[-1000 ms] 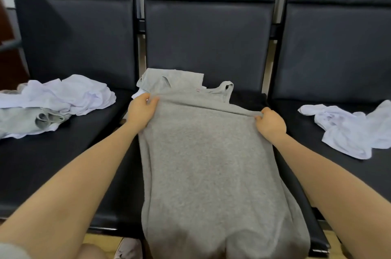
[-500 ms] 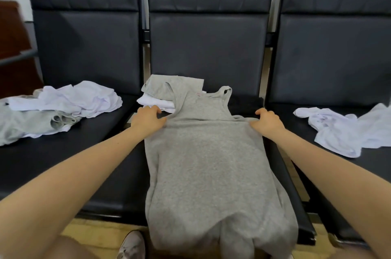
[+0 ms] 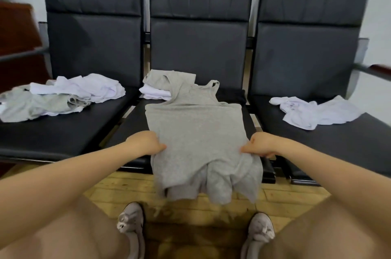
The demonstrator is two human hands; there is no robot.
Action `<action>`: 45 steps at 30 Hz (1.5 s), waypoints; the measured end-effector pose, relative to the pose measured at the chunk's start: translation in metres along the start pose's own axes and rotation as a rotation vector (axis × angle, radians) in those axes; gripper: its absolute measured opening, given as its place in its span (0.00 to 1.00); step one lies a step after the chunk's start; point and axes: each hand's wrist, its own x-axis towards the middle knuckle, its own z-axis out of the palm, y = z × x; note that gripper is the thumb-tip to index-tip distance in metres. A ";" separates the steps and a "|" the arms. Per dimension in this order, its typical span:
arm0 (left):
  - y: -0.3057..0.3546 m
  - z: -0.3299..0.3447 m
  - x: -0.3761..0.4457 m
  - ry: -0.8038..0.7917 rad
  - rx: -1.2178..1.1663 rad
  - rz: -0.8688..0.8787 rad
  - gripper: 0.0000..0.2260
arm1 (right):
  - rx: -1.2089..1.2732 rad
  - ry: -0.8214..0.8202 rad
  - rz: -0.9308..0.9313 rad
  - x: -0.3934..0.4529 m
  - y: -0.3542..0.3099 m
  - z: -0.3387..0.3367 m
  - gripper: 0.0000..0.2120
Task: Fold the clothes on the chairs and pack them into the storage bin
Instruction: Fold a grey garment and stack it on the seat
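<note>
Right now the grey tank top [image 3: 194, 127] lies flat on the seat of the middle chair [image 3: 198, 47], straps toward the backrest, with its lower part hanging bunched over the front edge above the wooden floor [image 3: 118, 184]. The left hand [image 3: 148, 144] pinches the left side of the cloth near the seat edge, fingers curled round the fabric; the right hand [image 3: 259, 144] grips the right side the same way.

The main risk is the loose hem. It droops in uneven folds, so if both hands lift it toward the straps, the layers may double up crookedly and give a lopsided fold. A weak pinch on either side could also let one edge slip, and the whole top could slide off the smooth seat onto the floor.

Behind the straps sits a small folded stack [image 3: 160, 87]; one strap seems to rest on it, so a pull on the top may drag that stack askew.

Unfolded clothes wait on the left chair [image 3: 63, 98] and the right chair [image 3: 313, 110]. No storage bin shows, so packing looks some way off.
</note>
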 end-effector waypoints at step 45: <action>-0.098 -0.009 -0.031 0.355 -0.623 -0.358 0.13 | 0.036 0.113 -0.241 -0.047 0.040 0.032 0.20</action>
